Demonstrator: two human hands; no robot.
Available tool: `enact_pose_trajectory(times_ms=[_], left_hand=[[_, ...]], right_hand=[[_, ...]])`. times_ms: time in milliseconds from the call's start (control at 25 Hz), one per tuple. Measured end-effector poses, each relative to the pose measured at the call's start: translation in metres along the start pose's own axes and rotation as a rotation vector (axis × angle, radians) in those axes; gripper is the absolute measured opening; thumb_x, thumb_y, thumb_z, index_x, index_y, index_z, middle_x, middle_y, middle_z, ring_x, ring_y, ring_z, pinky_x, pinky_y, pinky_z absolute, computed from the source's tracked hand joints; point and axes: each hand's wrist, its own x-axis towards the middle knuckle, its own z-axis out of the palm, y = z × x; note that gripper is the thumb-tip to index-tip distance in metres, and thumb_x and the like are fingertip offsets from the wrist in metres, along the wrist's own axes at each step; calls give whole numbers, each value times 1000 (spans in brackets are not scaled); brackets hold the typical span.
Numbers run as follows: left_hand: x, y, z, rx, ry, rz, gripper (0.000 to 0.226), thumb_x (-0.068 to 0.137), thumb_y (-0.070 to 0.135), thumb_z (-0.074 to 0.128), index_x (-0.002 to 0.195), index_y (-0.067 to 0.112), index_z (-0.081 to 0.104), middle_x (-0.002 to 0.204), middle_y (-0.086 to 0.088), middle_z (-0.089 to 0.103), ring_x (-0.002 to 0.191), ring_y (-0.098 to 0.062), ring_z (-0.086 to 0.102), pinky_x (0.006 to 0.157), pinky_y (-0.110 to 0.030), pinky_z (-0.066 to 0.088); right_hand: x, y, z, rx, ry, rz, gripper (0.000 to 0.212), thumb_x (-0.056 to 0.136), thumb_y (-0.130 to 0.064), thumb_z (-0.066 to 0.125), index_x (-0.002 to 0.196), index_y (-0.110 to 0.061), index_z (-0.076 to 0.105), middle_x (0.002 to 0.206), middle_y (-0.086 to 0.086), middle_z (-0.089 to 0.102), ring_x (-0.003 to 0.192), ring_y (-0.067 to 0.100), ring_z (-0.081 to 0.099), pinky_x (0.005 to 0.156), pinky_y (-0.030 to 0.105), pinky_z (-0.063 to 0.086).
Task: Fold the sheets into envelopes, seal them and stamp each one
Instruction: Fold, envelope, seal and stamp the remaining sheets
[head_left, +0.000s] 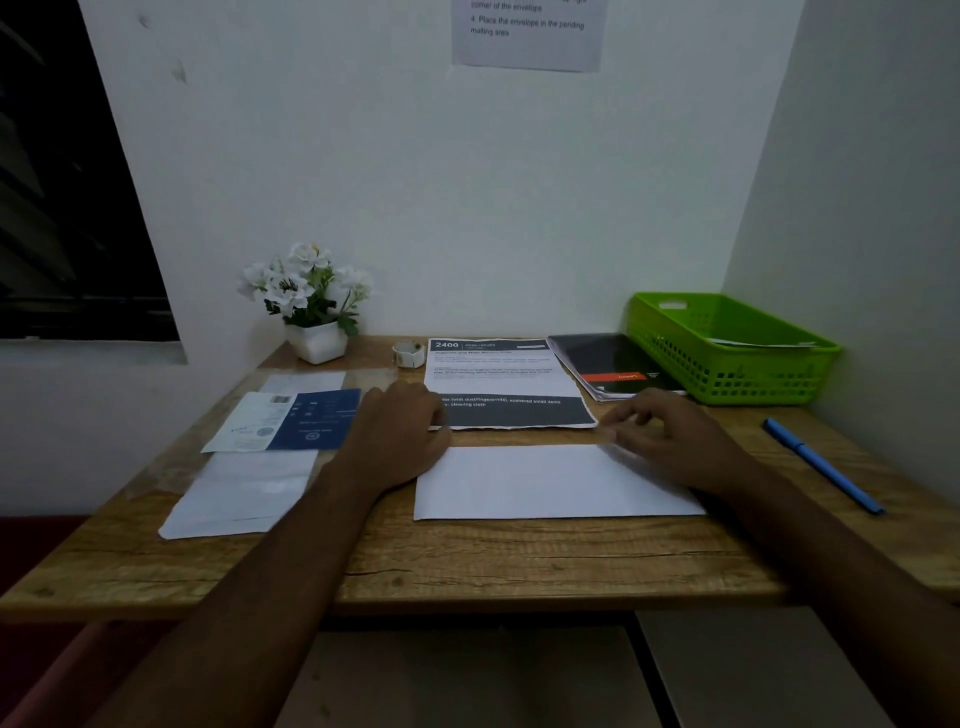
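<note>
On the table (519, 561), nearest, one white sheet (550, 483) lies flat, its far corners hidden under two hands. The left hand (400, 431) lies palm down and the right hand (660, 436) is blurred; I cannot tell either grip. Beyond lie one printed sheet (498, 384), one tape roll (409, 354) and one green basket (727, 348).

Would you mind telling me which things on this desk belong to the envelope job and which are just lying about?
Job: white sheet, left hand and right hand at its far corners; printed sheet; small roll; green basket, probably.
Lying about: flowers; notebook; pen; left papers, unclear.
</note>
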Motion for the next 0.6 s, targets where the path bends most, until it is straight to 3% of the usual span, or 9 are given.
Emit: enact_pose_trajectory(times_ms=[160,360,600], left_hand=[[-1,-2,-4,-88,142,-54,15,87,29,56,88,16,64,85,1,60,76,-9,48,59,-22,31],[-1,-2,-2,-99,95,-79,16,89,30,53,91,17,62,87,1,61,77,-9,48,66,-23,34],[1,-5,-1,-101,121,-130,18,90,28,51,93,15,63,87,-1,64,77,-13,54,67,-27,42]], right_hand=[[43,-37,17,19,35,-110,16,76,-54,61,82,-41,68,90,-19,67,82,3,61,87,46,47],[90,-86,55,-75,-104,-236,8,87,-41,63,88,-36,69,86,-24,65,79,1,61,81,33,48],[104,-108,96,-88,-200,-293,12,87,-38,62,90,-32,72,84,-21,67,76,3,62,80,36,48]])
